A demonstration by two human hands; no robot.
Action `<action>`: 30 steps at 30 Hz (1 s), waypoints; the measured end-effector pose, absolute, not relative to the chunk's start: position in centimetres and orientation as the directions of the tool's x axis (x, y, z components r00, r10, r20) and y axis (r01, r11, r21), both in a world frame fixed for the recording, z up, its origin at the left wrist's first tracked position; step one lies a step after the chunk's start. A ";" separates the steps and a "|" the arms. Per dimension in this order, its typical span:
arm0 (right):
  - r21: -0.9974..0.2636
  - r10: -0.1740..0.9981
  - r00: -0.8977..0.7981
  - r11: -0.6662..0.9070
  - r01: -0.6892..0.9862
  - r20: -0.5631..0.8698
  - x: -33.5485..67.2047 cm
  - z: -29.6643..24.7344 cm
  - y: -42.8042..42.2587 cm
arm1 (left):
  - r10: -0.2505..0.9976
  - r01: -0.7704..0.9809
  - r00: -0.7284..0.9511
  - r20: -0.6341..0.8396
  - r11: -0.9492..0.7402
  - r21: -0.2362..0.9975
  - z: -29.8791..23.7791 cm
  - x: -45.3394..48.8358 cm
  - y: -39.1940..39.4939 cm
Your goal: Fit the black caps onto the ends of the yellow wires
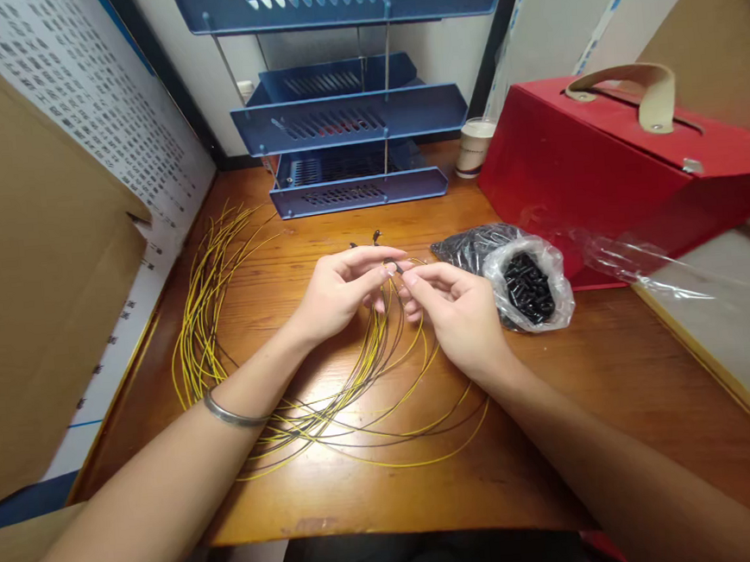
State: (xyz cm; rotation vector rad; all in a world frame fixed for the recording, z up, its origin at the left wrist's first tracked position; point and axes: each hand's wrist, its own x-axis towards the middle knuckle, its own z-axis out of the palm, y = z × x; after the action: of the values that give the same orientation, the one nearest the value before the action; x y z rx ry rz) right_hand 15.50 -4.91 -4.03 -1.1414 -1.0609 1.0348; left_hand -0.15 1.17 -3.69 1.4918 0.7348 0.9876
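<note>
A: Where are the wires (332,401)?

B: In loose yellow and dark loops, from near the left edge of the bench (618,400) across its middle toward the near edge. Some rise between the hands.

A: And the fingers?

B: The left hand (343,294) has thumb and forefinger clamped on a small black piece (396,267) above the middle of the bench. The right hand (461,313) pinches that piece's other end; how much wire is in that grip I can't tell.

A: Which step is this, then?

B: I'd judge it's fitting or adjusting the black piece at a wire end. The contact itself is too small to make out.

A: What does the next move call for?

B: A steady left pinch and fine right-hand control, I'd say, with piece and wire lined up. More black pieces (529,290) sit in the open plastic bag (564,305), toward the far right corner.
</note>
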 end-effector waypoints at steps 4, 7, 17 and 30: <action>-0.990 0.980 0.190 0.083 -0.116 0.060 15.6 -4.1 -5.0 | 0.889 -0.126 0.418 0.187 -0.147 0.981 -3.8 -0.2 1.3; -0.989 0.979 0.188 0.101 -0.104 0.080 15.6 -4.3 -5.0 | 0.886 -0.149 0.422 0.194 -0.144 0.978 -3.7 -0.1 1.2; -0.991 0.978 0.175 0.124 -0.040 0.115 15.5 -4.2 -5.0 | 0.876 -0.114 0.425 0.228 -0.198 0.974 -3.0 -0.3 1.2; -0.993 0.982 0.155 0.111 -0.036 0.104 15.5 -4.6 -4.8 | 0.858 -0.106 0.463 0.222 -0.195 0.975 -3.2 -0.1 1.0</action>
State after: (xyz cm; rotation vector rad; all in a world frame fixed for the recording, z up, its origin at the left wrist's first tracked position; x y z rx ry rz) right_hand 15.52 -4.81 -4.63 -1.1663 -1.1136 1.0391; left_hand -0.13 0.98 -3.24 1.5150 0.6874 1.0075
